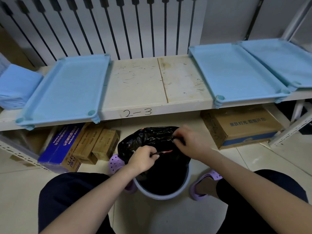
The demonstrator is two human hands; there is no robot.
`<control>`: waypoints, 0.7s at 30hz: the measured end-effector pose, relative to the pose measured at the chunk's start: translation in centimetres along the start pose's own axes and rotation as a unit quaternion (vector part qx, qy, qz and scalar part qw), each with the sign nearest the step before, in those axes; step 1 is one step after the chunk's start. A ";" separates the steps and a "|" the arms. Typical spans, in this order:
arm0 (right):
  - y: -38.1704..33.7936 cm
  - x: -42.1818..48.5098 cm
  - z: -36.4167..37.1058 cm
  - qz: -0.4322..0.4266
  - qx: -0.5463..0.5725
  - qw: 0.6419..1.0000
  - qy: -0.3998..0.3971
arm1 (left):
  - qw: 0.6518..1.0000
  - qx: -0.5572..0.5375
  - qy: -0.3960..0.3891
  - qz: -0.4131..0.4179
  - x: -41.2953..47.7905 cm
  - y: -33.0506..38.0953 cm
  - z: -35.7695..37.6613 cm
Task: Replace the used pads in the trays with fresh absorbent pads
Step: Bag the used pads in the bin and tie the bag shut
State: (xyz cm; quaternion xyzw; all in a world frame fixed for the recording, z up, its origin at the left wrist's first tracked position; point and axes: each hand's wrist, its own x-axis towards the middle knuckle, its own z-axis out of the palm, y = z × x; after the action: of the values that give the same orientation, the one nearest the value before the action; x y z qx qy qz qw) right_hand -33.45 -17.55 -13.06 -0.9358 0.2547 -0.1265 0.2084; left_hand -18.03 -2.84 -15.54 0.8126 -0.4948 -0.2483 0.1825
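My left hand [145, 159] and right hand [190, 142] each pinch the rim of a crinkled black plastic bin bag [152, 137]. Beyond both hands, pale blue plastic trays [101, 85] sit on the shelf [135, 81]. Folded blue absorbent pads [15, 86] lie far left of my left hand. Used pads seem binned, but I cannot tell if fresh ones are laid.

Plain light blue on left tray [67, 88], right tray [234, 73] and far-right tray [278, 59]; same blue on pad stack [15, 85] at left end of cream shelf [138, 81]. Dark scribbles and brownish stains mid-shelf, black handwritten "2-3" on front edge. Glossy black bin bag [152, 137] with red strip, grey-blue bucket [162, 195]. Lilac clogs [202, 186] dotted with holes. Royal blue box [62, 142] with white print. Brown carton [241, 127] with blue band. White panel [101, 22] with black vertical bars.
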 end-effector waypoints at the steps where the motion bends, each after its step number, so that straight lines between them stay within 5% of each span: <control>1: -0.5 0.1 0.3 -0.056 -0.017 0.997 -0.052 | 1.000 0.002 0.001 -0.005 0.1 0.0 -0.1; 5: -1.6 0.4 1.9 -0.132 -0.142 0.974 -0.115 | 1.000 0.027 0.000 -0.004 0.1 0.2 -0.2; 21: -2.1 1.2 -1.8 -0.067 0.017 0.994 -0.088 | 0.999 -0.007 0.013 0.031 0.2 1.4 -0.5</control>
State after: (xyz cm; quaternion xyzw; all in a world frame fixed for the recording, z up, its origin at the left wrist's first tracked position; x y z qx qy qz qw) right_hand -32.14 -17.09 -10.37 -0.9545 0.1703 -0.0618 0.2369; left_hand -18.70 -3.64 -14.41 0.7989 -0.5151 -0.2354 0.2026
